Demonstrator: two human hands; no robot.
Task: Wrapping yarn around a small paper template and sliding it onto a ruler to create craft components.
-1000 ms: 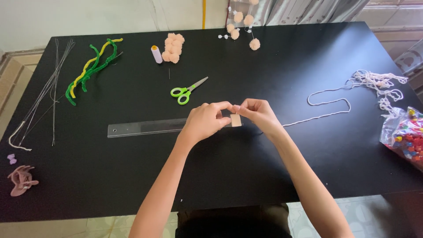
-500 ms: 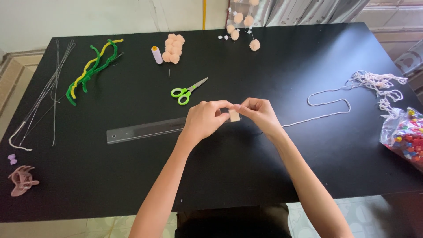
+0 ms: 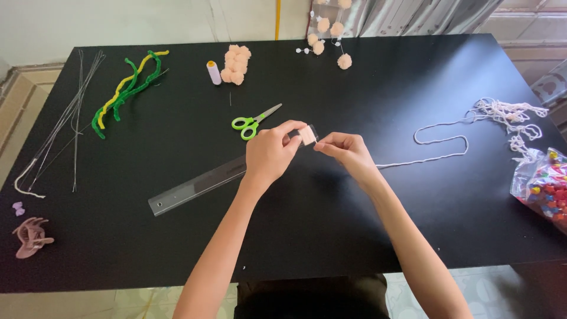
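Left hand [image 3: 269, 155] pinched the ruler's [image 3: 201, 183] far end, steadying the yarn wrap [image 3: 307, 134] at table [image 3: 378, 77] centre, while right hand [image 3: 348, 150] gripped the yarn [image 3: 440, 140] taut from the right.

There is 1 view. The camera sits on the person's head and looks down and forward at a black desk [image 3: 331, 236]. It is near enough that both forearms come up from the bottom of the frame, and far enough that almost the whole desk fits in. The left hand [image 3: 269, 155] and right hand [image 3: 348, 150] meet close to the middle of the frame. The far edge of the desk runs along the top, with pale wall and floor behind it.
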